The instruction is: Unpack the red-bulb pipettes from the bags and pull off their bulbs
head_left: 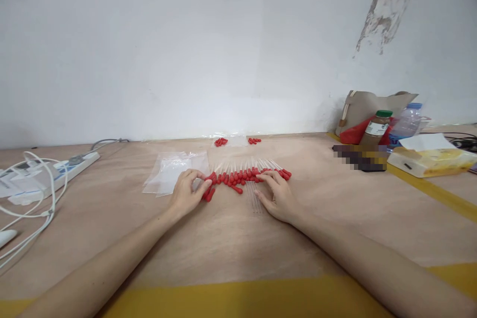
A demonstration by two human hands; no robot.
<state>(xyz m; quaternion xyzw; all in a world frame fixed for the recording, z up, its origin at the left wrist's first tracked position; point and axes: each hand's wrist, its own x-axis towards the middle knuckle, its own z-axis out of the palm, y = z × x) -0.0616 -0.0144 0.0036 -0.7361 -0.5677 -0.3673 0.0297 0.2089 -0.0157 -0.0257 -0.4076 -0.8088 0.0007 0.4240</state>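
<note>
A row of glass droppers with red rubber bulbs [238, 177] lies side by side on the table, thin tubes pointing toward the wall. At the row's left end, my left hand [188, 191] has thumb and forefinger closed around a red bulb. My right hand [278, 196] rests over the right part of the row, its fingertips on the bulbs and its thumb spread apart below them. Several bare glass tubes [254, 198] lie beside that thumb, pointing toward me. One bulb [237, 190] sits askew in front of the row.
Clear plastic bags [167, 171] lie left of the row. Loose red bulbs [221, 142] and more bulbs [255, 141] lie near the wall. A power strip [74, 166] with white cables is at the left. A green-capped bottle [376, 129], a bag [367, 104] and a tissue pack [428, 159] stand at the right.
</note>
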